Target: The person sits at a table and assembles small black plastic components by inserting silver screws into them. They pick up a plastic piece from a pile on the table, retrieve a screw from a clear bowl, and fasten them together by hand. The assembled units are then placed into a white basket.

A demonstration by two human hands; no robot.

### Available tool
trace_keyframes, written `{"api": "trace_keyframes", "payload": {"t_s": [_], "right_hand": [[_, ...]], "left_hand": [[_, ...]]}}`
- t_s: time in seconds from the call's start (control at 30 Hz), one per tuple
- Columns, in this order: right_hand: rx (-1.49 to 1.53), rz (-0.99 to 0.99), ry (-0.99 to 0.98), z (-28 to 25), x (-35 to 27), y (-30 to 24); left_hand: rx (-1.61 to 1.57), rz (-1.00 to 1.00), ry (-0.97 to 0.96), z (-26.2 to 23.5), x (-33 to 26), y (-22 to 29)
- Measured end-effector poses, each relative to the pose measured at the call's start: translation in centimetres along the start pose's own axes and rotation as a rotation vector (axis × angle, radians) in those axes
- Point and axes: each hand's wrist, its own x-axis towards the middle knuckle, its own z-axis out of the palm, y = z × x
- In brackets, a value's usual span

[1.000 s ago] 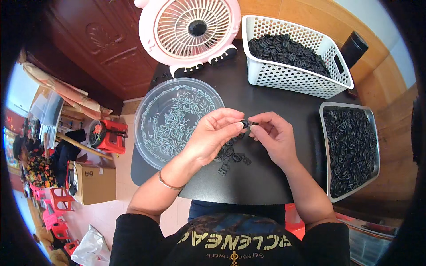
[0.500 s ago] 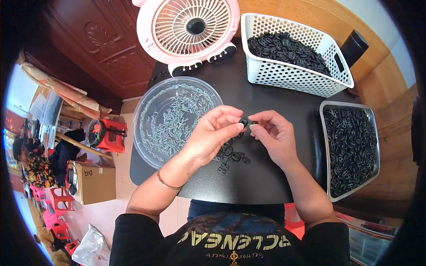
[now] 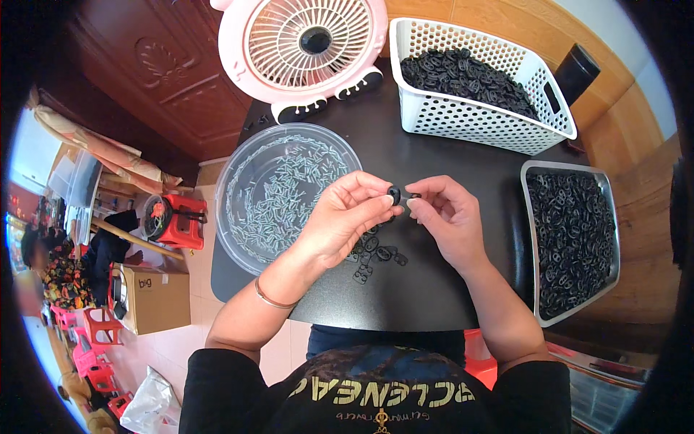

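Observation:
My left hand [image 3: 338,223] pinches a small black oval part with a hole [image 3: 394,194] between thumb and fingertips, over the middle of the dark table. Facing it, my right hand [image 3: 454,226] has thumb and forefinger closed on a tiny dark piece [image 3: 415,196], too small to name. A narrow gap lies between the two pieces. Below the hands is a loose cluster of black oval parts [image 3: 377,253], partly hidden by my left hand. Left of it stands a clear round tub [image 3: 221,217] holding many short silvery-green pins [image 3: 278,202].
A white perforated basket [image 3: 477,135] of black parts stands at the far right, beside a black cylinder [image 3: 577,74]. Nearer on the right lies a metal tray [image 3: 532,249] filled with black parts. A pink fan [image 3: 233,45] stands at the back. Another person [image 3: 61,275] sits far left.
My right fingertips have drawn slightly away from the part in my left hand, widening the gap. That black part has turned a little.

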Motion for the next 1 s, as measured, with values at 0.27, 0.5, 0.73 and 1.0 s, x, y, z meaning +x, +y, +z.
{"api": "trace_keyframes", "payload": {"t_s": [0.27,0.5,0.73,1.0], "right_hand": [[-0.004,0.015,0.030,-0.02,-0.01,0.13],[-0.009,0.019,0.036,-0.08,0.03,0.14],[-0.017,0.014,0.037,0.01,0.02,0.09],[0.045,0.062,0.052,0.26,-0.03,0.02]], "left_hand": [[0.032,0.044,0.024,0.10,-0.06,-0.03],[0.141,0.120,0.024,0.15,0.03,-0.25],[0.153,0.131,0.031,0.31,0.02,-0.29],[0.224,0.161,0.001,0.28,-0.03,-0.38]]}}
